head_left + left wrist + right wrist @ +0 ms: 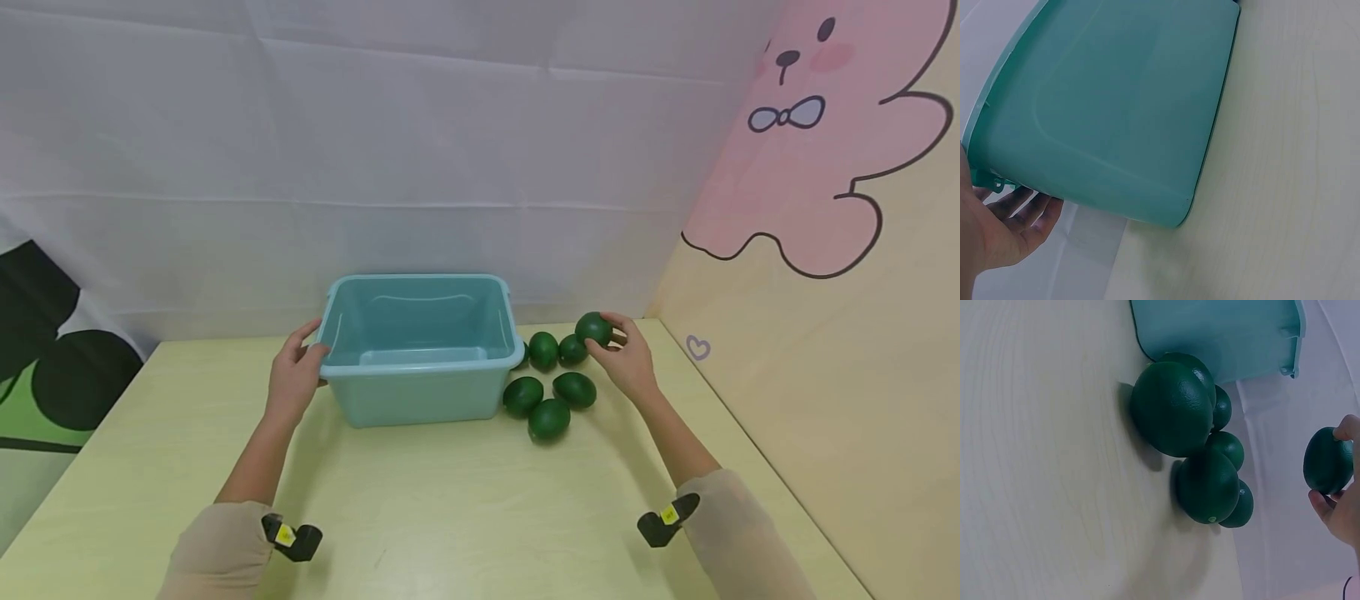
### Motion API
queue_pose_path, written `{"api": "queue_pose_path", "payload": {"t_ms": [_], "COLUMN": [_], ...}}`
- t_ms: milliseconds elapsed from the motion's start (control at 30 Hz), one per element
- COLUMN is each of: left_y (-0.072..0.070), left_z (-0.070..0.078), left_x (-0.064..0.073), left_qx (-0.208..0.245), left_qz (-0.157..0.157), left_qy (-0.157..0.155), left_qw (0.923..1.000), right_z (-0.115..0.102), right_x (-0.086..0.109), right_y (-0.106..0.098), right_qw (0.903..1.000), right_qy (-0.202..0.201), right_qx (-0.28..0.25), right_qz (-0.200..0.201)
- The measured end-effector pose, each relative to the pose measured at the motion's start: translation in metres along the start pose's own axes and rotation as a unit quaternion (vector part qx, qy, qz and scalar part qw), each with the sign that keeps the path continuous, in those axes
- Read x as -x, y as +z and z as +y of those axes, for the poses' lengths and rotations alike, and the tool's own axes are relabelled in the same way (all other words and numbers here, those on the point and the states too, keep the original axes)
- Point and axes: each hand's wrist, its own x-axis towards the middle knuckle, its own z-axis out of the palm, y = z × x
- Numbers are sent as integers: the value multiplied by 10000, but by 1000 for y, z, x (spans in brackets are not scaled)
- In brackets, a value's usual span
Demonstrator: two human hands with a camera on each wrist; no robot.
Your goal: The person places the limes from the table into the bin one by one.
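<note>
Green, glossy fruit point(593, 328) sits in the right hand point(630, 358), pinched between the thumb on one side and the fingers on the other; the right wrist view shows it apart from the other fruits. Left of that grip, and lower than it, six more fruits point(550, 419) lie on the pale wooden table point(427, 517). Three of these form a row just left of the held one, the farthest of them partly hidden by the tub's corner. The other three lie in a loose cluster on the person's side of that row, nearer the body than the grip.

Farther left, past the fruits, stands a light blue plastic tub point(423, 397), upright on the table. Its left end is in the grip of the left hand point(294, 377): thumb at the rim, fingers curled under it beside the outer wall. From this grip the tub stretches away to the right, its right end just beside the nearest fruits.

Beyond both grips hangs a white, creased cloth point(375, 167). To the right of the right hand rises a cream wall point(862, 375) bearing a pink bear point(825, 192) and a small purple heart point(698, 347).
</note>
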Motion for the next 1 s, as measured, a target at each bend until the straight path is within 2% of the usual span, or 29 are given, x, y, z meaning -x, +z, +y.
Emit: {"api": "queue_pose_path", "payload": {"t_ms": [1000], "left_y": [-1], "left_z": [1], "left_x": [2], "left_qx": [92], "left_qz": [14], "left_qy": [-27], "left_qw": [10000], "right_z": [-36], "right_x": [2], "right_y": [10], "right_qw": [9993], "right_qy": [-264], "right_qx": [-110], "right_qz": [-233]}}
